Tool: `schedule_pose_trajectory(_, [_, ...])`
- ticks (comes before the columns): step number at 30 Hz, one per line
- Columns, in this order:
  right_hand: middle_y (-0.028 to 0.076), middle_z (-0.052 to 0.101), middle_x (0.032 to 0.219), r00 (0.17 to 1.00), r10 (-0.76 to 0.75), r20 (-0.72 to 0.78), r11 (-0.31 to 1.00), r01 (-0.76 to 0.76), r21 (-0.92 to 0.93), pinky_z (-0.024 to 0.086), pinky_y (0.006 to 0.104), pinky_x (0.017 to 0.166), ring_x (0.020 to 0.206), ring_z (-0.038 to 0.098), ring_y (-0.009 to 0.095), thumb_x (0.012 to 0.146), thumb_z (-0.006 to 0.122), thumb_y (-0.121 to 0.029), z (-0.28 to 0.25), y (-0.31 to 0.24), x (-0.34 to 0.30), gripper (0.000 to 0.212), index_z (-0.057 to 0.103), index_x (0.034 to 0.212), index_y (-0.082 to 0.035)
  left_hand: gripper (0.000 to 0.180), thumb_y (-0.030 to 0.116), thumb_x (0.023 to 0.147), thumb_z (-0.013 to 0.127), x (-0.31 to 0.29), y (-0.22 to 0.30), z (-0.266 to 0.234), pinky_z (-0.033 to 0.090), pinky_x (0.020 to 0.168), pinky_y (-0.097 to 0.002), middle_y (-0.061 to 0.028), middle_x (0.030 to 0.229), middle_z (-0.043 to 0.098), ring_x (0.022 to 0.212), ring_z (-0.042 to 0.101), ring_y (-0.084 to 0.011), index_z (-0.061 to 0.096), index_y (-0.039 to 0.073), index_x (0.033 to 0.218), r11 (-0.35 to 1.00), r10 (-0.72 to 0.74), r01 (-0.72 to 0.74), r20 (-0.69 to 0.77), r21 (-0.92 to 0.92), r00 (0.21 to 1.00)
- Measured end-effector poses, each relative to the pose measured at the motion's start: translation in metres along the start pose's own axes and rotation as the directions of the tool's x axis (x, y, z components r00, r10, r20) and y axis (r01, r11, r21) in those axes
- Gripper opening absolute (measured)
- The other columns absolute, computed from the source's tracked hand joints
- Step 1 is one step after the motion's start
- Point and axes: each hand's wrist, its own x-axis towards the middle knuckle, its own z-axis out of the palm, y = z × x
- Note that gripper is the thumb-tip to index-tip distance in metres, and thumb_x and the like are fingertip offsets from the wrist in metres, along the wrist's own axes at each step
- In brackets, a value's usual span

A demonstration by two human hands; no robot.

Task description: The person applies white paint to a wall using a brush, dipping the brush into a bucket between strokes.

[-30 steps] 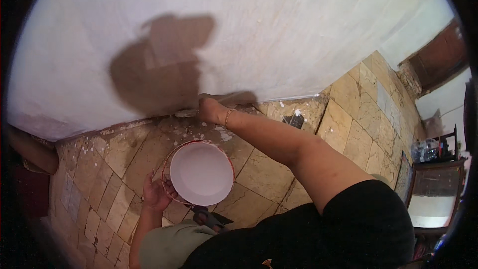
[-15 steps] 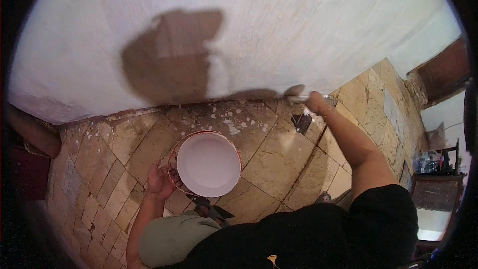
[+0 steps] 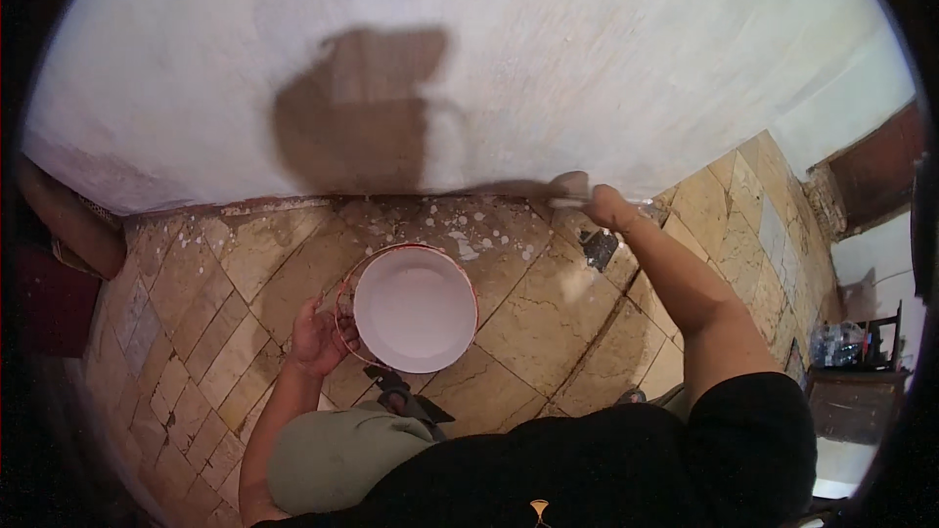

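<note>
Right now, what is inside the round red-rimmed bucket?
The round red-rimmed bucket, held by the left hand, shows a smooth white filling, probably paint. Its depth and bottom are covered.

Bright, even light on pale wall (image 3: pixel 587 59); person's dark shadow (image 3: pixel 362 108) falls there. Fisheye bends edges, black vignette at rim. Fairly sharp, slight softness.

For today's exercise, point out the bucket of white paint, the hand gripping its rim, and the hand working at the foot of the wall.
bucket (image 3: pixel 416 308), head view, on the white paint inside.
left hand (image 3: pixel 315 337), head view, back of hand.
right hand (image 3: pixel 606 207), head view, knuckles.
</note>
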Motion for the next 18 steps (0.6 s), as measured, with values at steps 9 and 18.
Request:
schedule_pose_trajectory(9, [0.021, 0.064, 0.096, 0.937, -0.283, -0.203, 0.912, 0.329, 0.246, 0.049, 0.0430, 0.079, 0.090, 0.062, 0.037, 0.078, 0.061, -0.021, 0.034, -0.148, 0.056, 0.031, 0.062, 0.104, -0.005, 0.062, 0.055, 0.085, 0.038, 0.010, -0.002, -0.014, 0.043, 0.060, -0.0331, -0.0089, 0.074, 0.061, 0.061, 0.054, -0.0195, 0.061, -0.003, 0.095, 1.000, -0.016, 0.015, 0.120, 0.008, 0.993])
schedule_pose_trajectory(18, [0.026, 0.062, 0.089, 0.894, -0.410, -0.181, 0.823, 0.449, 0.348, 0.047, 0.0456, 0.076, 0.087, 0.059, 0.042, 0.075, 0.063, -0.019, 0.029, -0.245, 0.052, 0.032, 0.058, 0.100, 0.000, 0.058, 0.052, 0.086, 0.039, 0.011, -0.005, -0.028, 0.045, 0.063, -0.0367, -0.0092, 0.075, 0.061, 0.062, 0.055, -0.0211, 0.061, -0.001, 0.094, 0.997, -0.007, 0.019, 0.136, -0.081, 0.991])
